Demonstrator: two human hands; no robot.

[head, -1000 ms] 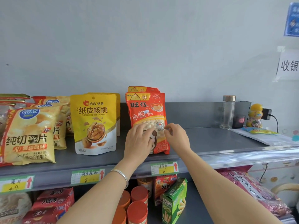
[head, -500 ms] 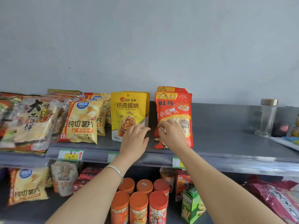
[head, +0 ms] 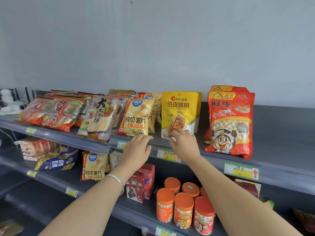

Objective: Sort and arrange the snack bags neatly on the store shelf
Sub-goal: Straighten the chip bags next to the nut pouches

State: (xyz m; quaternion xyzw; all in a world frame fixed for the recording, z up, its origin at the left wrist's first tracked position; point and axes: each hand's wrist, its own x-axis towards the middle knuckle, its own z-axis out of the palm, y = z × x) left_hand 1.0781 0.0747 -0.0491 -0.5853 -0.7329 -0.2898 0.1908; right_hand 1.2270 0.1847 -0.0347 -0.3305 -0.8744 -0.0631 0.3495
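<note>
On the top grey shelf (head: 281, 133) stand rows of snack bags. From right to left: red bun-snack bags (head: 231, 123), yellow walnut bags (head: 179, 111), pale yellow potato chip bags (head: 138, 119), clear rice cracker bags (head: 102, 116) and red-orange rice cracker bags (head: 51, 111). My right hand (head: 185, 143) touches the lower front of the front walnut bag, fingers partly curled at its bottom edge. My left hand (head: 136, 150) hovers with relaxed fingers just below the chip bag, holding nothing.
The lower shelf (head: 95, 188) carries orange-lidded jars (head: 184, 206), a dark red box (head: 140, 183), another chip bag (head: 92, 166) and a blue bag (head: 56, 161). Price labels (head: 241, 171) line the shelf edges. White items lie at the far left.
My view has swung left. Both hands left the red bun-snack bag and moved left; my right hand now touches the walnut bag and my left sits below the chip bag.
</note>
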